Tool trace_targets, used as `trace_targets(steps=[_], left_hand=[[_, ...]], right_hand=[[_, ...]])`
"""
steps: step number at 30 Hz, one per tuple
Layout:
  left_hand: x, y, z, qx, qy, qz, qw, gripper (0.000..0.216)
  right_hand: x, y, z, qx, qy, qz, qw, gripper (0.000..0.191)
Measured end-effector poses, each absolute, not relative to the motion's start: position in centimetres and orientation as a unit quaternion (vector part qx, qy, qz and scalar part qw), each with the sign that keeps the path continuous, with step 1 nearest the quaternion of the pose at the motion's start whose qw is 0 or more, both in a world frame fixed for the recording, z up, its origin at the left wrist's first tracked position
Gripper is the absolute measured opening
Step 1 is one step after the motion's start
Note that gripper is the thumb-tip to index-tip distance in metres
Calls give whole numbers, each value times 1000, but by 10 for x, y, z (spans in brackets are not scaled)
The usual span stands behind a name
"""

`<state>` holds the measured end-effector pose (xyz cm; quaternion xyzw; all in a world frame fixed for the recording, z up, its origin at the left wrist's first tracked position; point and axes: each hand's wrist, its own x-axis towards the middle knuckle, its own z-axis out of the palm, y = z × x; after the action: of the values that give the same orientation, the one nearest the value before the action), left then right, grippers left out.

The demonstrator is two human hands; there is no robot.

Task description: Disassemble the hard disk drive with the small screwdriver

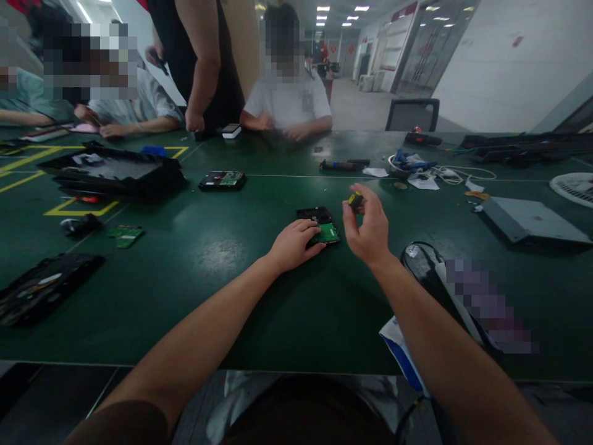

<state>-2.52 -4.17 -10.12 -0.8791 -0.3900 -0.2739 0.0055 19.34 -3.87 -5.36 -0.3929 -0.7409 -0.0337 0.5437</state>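
A black hard drive point(330, 233) with a green circuit board lies flat on the green table. My left hand point(296, 244) rests over its left side, fingers across the top and thumb along the near edge, gripping it. To the right, just above the table, my right hand point(368, 225) is closed on a screwdriver point(355, 199). Only its yellow-and-black handle shows between thumb and fingers; I cannot make out the shaft. Farther off to the left, another hard drive point(223, 180) lies with its board facing up.
Black plastic trays point(115, 173), a loose green board point(126, 236) and a black casing point(49, 284) lie at left. A phone-like device point(482, 303), grey metal box point(537, 221) and tangled cables point(412, 162) are at right. People sit and stand across the table point(208, 309).
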Motion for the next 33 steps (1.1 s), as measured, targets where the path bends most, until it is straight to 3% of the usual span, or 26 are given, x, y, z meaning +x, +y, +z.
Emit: trace_targets(steps=[6, 12, 18, 25, 33], left_hand=[[-25, -42, -101, -880, -385, -278, 9, 44], [-26, -42, -101, -879, -387, -277, -1, 42], [-25, -44, -99, -879, -388, -277, -4, 44], [-25, -44, -97, -876, -397, -274, -16, 45], [-25, -45, -97, -875, -394, -280, -17, 43]], right_hand=[[194, -42, -48, -415, -725, -63, 546, 38], [192, -39, -52, -390, -743, -43, 542, 48], [192, -43, -49, -409, -725, -70, 550, 39], [193, -40, -53, -399, -738, -32, 544, 48], [193, -42, -50, -408, -724, -65, 552, 38]])
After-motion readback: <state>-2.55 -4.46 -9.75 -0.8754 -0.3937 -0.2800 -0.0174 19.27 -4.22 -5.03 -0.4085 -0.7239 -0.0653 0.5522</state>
